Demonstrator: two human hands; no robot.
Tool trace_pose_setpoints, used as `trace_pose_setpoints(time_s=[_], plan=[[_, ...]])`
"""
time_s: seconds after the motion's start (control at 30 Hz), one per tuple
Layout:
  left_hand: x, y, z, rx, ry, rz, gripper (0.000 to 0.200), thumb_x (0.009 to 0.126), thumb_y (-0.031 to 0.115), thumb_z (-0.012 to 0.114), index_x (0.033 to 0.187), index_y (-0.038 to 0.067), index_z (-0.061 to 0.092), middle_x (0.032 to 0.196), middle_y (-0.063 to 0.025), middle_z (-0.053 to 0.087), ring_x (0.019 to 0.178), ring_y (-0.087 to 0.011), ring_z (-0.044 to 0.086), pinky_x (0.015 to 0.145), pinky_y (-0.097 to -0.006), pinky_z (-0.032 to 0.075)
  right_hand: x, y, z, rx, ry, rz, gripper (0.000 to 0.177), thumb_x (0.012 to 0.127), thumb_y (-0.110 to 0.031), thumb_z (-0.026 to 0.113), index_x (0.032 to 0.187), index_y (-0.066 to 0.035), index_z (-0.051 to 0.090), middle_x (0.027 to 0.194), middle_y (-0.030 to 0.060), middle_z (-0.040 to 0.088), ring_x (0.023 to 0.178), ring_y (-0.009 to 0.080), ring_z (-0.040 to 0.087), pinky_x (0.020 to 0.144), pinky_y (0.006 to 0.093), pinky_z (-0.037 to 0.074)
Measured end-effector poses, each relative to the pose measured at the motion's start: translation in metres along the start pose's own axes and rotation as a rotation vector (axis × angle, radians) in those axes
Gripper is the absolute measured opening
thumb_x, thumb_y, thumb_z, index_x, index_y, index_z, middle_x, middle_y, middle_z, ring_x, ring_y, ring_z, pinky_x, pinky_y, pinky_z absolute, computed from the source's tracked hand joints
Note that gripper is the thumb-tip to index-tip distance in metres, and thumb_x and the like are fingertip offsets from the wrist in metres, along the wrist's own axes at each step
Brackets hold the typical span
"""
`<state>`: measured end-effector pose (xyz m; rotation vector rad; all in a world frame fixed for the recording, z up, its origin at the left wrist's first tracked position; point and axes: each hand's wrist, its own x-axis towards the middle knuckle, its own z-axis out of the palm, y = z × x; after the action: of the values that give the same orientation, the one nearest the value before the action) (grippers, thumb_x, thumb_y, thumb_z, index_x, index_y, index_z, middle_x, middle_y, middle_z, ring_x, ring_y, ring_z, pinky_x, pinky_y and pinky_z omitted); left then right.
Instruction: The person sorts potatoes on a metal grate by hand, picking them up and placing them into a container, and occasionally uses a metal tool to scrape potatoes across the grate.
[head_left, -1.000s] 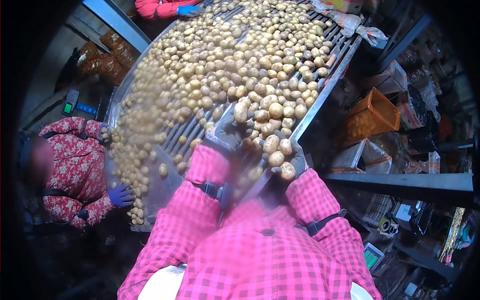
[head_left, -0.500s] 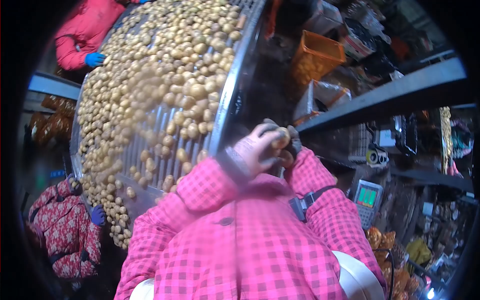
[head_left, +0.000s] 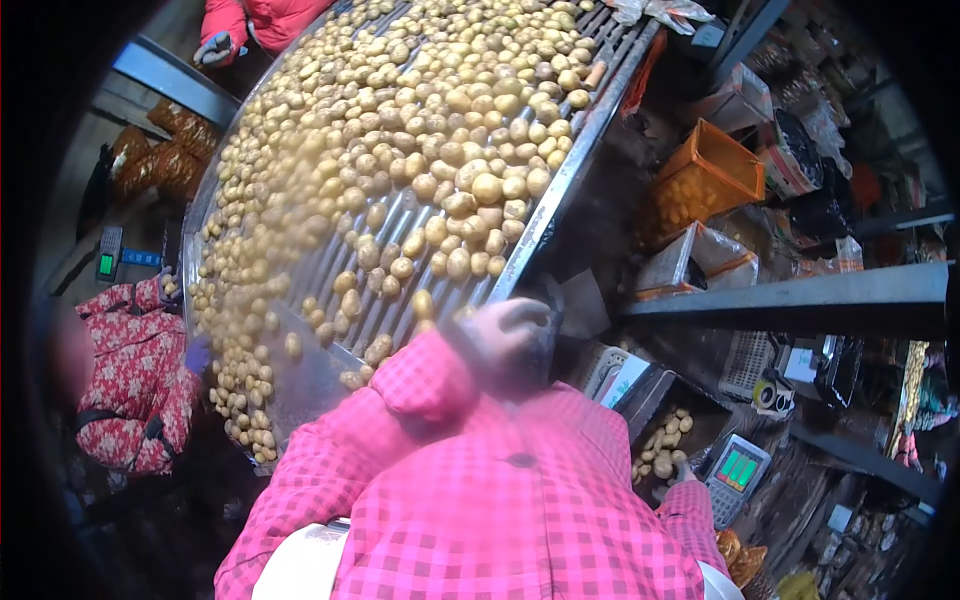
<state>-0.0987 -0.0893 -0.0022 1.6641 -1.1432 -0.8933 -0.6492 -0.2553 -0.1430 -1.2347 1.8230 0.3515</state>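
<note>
My left hand [head_left: 508, 335] is beside the metal edge [head_left: 545, 215] of a slatted sorting table, its gloved fingers curled and smeared by motion. Whether it holds anything does not show. Low on the right, my right hand [head_left: 682, 468] reaches into a dark crate [head_left: 640, 405] with potatoes [head_left: 668, 435] in it. Its fingers are at the potatoes and mostly hidden, so their grip cannot be made out. Many more potatoes [head_left: 460, 205] cover the table, thinning out over the bare slats [head_left: 380, 250] near my left arm.
A scale with a green display [head_left: 738, 470] stands right of the crate. A metal beam [head_left: 790, 295] crosses the right side. An orange crate [head_left: 710, 165] lies beyond the table. One co-worker in red floral sleeves [head_left: 140, 370] is at left, another in a red jacket [head_left: 270, 20] at top.
My hands, which were together around potatoes, have come apart. The right hand went down into the crate, and the left is nearer the table edge. The whole view has shifted.
</note>
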Motion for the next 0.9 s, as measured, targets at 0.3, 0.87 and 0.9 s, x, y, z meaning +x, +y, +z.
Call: trace_pose_setpoints(time_s=[0.3, 0.87, 0.9], plan=[[0.055, -0.054, -0.078, 0.784, 0.398, -0.044, 0.051, 0.065, 0.005, 0.064, 0.115, 0.012, 0.053, 0.115, -0.0122, 0.052, 0.106, -0.0330, 0.048, 0.093, -0.0391, 0.038, -0.009, -0.262, 0.055, -0.472, 0.248, -1.692, 0.019, 0.084, -0.017, 0.046, 0.084, -0.004, 0.061, 0.069, 0.0115, 0.058, 0.052, 0.0151, 0.053, 0.047, 0.0293, 0.043], [0.108, -0.036, -0.096, 1.038, 0.340, 0.124, 0.053, 0.063, 0.007, 0.062, 0.114, 0.017, 0.054, 0.126, -0.0082, 0.047, 0.114, -0.0314, 0.044, 0.090, -0.0407, 0.039, -0.162, -0.404, 0.179, 0.698, -1.161, -0.461, 0.027, 0.083, -0.017, 0.054, 0.106, -0.002, 0.053, 0.093, 0.0094, 0.058, 0.084, 0.0217, 0.057, 0.063, 0.0327, 0.048], [0.112, -0.037, -0.093, 1.092, 0.329, 0.061, 0.053, 0.061, 0.007, 0.063, 0.112, 0.020, 0.055, 0.124, -0.0072, 0.048, 0.114, -0.0308, 0.044, 0.089, -0.0401, 0.040, -0.157, -0.402, 0.181, 0.751, -1.155, -0.435, 0.029, 0.083, -0.018, 0.055, 0.106, 0.000, 0.051, 0.089, 0.0079, 0.056, 0.079, 0.0219, 0.058, 0.063, 0.0335, 0.048]])
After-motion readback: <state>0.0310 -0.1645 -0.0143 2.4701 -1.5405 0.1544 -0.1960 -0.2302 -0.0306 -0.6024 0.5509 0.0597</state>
